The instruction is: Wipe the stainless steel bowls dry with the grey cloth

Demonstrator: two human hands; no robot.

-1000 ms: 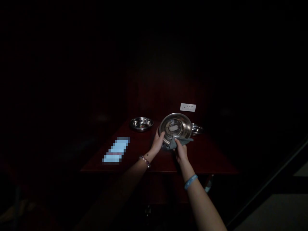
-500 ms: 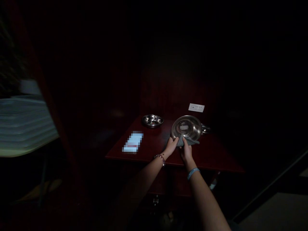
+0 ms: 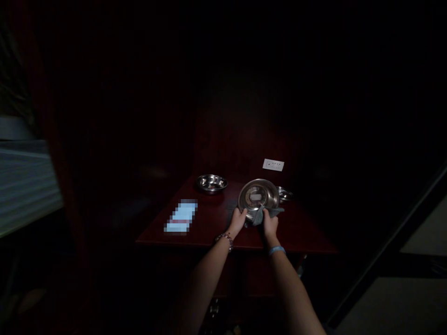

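A shiny steel bowl [image 3: 269, 193] is held up tilted over the dark red tabletop, a pale patch at its middle. My left hand [image 3: 238, 220] grips the near left part of its rim, thumb on top. Closed on a grey cloth [image 3: 259, 216], my right hand [image 3: 270, 225] presses it against the near right edge of the bowl. Part of the cloth sticks out to the right. The fingers under the bowl are hidden.
A second steel bowl [image 3: 211, 184] stands upright at the back left of the table [image 3: 209, 232]. Another steel dish [image 3: 285, 193] lies behind the held bowl, partly covered. A blurred-out lit phone-like rectangle [image 3: 181, 216] lies at left. A white socket plate [image 3: 273, 164] is on the back wall.
My left hand has slid left along the rim, away from the right hand. The cloth is bunched more around my right thumb. The whole view has shifted, with the table lower and further left.
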